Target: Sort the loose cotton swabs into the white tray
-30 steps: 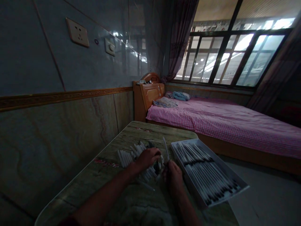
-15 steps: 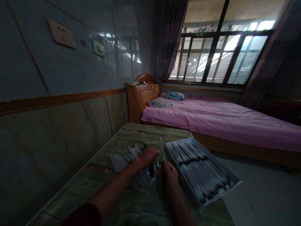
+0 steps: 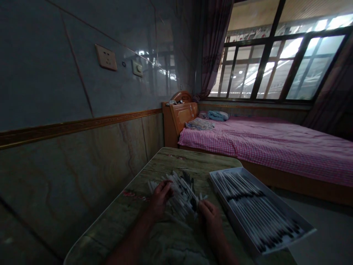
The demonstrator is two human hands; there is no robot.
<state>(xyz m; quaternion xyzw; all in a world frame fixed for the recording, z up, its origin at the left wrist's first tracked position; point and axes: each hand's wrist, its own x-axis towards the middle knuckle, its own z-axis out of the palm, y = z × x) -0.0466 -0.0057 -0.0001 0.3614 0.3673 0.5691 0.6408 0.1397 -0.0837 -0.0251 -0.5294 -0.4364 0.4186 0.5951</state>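
I've got the right hand [image 3: 210, 213] low over the table [image 3: 176, 252], thumb and fingers pinched at the near end of a slender white stick [image 3: 188, 189] that slants up and away to the left, across the pile of white tubes [image 3: 179, 206]. Over to the left hand [image 3: 160, 198]: fingers curled, thumb close to the fingertips, right at the pile's left side; blur there, so I can't tell if it has hold of anything. Dark pieces [image 3: 188, 179] poke out at the pile's far edge. And just right of my right hand, apart from it, sits the white tray [image 3: 275, 202], two rows of black-ended white sticks [image 3: 255, 217] lying inside, one beyond the other.
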